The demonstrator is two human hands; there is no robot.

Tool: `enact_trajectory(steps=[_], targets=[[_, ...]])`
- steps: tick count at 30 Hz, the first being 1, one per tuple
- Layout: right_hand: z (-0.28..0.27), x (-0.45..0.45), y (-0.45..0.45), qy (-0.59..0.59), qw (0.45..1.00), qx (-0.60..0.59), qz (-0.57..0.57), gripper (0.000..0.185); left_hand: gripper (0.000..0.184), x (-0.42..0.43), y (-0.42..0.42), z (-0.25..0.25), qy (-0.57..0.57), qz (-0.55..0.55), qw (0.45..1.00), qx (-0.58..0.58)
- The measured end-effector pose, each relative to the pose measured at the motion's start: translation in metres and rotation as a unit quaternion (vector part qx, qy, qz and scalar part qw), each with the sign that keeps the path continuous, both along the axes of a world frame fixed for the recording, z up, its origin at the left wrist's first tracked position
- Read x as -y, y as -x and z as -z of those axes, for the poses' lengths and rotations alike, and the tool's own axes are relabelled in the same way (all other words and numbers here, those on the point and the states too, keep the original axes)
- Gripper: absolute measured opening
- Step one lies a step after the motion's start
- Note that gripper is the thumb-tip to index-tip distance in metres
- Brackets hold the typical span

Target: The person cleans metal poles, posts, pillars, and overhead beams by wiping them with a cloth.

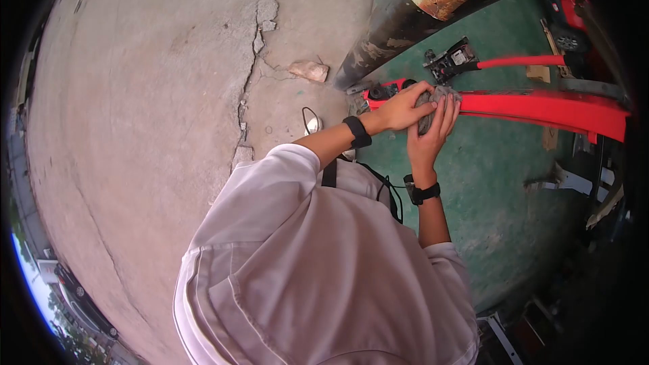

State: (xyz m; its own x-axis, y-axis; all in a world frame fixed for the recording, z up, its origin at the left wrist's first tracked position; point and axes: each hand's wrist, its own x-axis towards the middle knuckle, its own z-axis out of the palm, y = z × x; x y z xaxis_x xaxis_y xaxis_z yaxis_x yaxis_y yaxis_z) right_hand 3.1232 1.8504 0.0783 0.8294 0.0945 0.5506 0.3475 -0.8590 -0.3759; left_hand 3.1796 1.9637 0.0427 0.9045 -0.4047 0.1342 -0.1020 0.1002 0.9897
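Note:
Both my hands are on a crumpled grey rag (446, 94), at the near end of a long, narrow red part (541, 105) that looks like a vehicle panel. My left hand (403, 107), with a black band on its wrist, reaches in from the left and has its fingers curled over the rag. My right hand (433, 119) comes up from below, fingers closed over the rag beside the left. Whatever lies under the rag is hidden. A smaller red and black piece (384, 92) shows just left of my hands.
A thick dark post (385, 34) stands just beyond my hands. Past it lies a black device with a red handle (517, 61). A broken stone (309, 70) lies on the cracked concrete (169, 94). Metal parts (571, 181) lie on the green floor at right.

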Motion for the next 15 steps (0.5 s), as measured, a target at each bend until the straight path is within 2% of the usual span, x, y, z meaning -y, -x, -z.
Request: enact_trajectory(steps=[2,5,10,14,15], targets=[[0.018,-0.001,0.006,-0.018,0.998,-0.058,-0.001,0.068,0.04,-0.01,0.011,0.005,-0.053,0.01,0.997,-0.053],[0.015,-0.012,-0.001,-0.034,0.997,-0.061,-0.026,0.067,0.044,-0.023,0.014,0.007,-0.049,-0.033,0.998,-0.016],[-0.031,-0.05,-0.049,-0.061,0.991,0.046,-0.11,0.063,0.051,-0.066,0.004,-0.061,0.011,-0.19,0.972,0.138],[-0.083,-0.076,-0.095,-0.055,0.96,0.21,-0.176,0.065,0.055,-0.089,-0.023,-0.114,-0.001,-0.285,0.89,0.357],[-0.092,-0.078,-0.105,-0.054,0.956,0.24,-0.161,0.066,0.055,-0.09,-0.031,-0.127,-0.002,-0.284,0.879,0.384]])
